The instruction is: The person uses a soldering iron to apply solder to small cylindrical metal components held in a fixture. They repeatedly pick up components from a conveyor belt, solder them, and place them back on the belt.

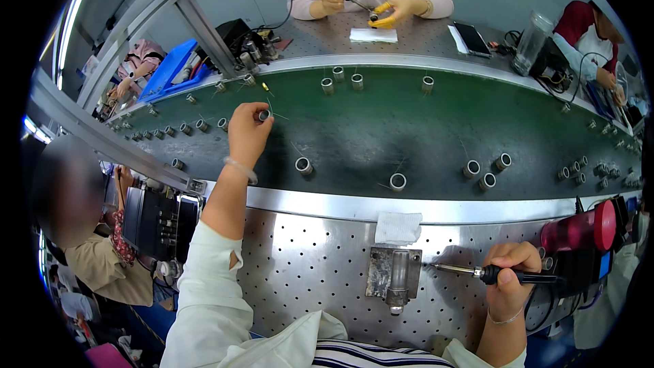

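Observation:
My left hand (pixel 247 131) reaches out over the green conveyor belt (pixel 381 129) and pinches a small metal ring part (pixel 263 115) with thin wire leads. My right hand (pixel 509 269) rests low on the perforated steel bench (pixel 306 266), gripping a soldering iron (pixel 477 272) by its black handle, tip pointing left toward a metal fixture block (pixel 394 274). Several more ring parts lie on the belt, such as the nearest ring (pixel 304 165) and another ring (pixel 398 181).
A white cloth pad (pixel 398 227) lies above the fixture. A red cylindrical tool (pixel 579 230) sits at the right. Across the belt another person's gloved hands (pixel 395 10) work over a white pad. A co-worker (pixel 88 232) sits at my left; a steel frame post (pixel 197 20) rises left.

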`<state>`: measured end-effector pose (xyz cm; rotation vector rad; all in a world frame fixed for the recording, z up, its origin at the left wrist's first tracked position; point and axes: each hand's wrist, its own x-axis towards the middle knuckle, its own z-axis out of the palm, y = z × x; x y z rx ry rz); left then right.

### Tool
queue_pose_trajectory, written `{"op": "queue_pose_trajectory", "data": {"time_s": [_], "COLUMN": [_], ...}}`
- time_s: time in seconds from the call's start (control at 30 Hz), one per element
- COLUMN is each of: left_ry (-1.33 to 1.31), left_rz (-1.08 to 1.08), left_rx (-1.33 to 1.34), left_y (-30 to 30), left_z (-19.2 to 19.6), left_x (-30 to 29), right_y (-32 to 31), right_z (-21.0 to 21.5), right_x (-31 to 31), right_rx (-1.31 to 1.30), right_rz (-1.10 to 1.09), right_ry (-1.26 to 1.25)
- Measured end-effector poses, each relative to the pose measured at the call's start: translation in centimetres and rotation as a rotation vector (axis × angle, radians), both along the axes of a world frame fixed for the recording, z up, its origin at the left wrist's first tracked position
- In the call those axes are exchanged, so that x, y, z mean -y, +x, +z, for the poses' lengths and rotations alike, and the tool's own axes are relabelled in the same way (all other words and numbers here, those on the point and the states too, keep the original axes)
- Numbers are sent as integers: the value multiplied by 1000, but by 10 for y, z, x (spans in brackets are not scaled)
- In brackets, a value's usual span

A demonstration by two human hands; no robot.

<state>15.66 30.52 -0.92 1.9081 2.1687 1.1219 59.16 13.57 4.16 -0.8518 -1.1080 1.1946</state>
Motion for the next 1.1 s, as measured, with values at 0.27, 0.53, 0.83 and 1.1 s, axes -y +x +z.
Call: {"op": "queue_pose_trajectory", "data": {"time_s": [0.27, 0.53, 0.83, 1.1], "left_ry": [149, 59, -67, 103], "left_rz": [-122, 52, 445, 324], "left_rx": [-161, -281, -362, -81], "left_y": [34, 37, -15, -45], "left_z": [28, 31, 20, 20], "left_x": [91, 256, 319, 296], "right_y": [5, 10, 14, 12], "right_z": [-13, -11, -16, -18], "right_x": [2, 10, 13, 12], "right_rx": [-25, 15, -38, -27], "right_rz": [-64, -53, -11, -25], "right_ry": [79, 54, 88, 110]}}
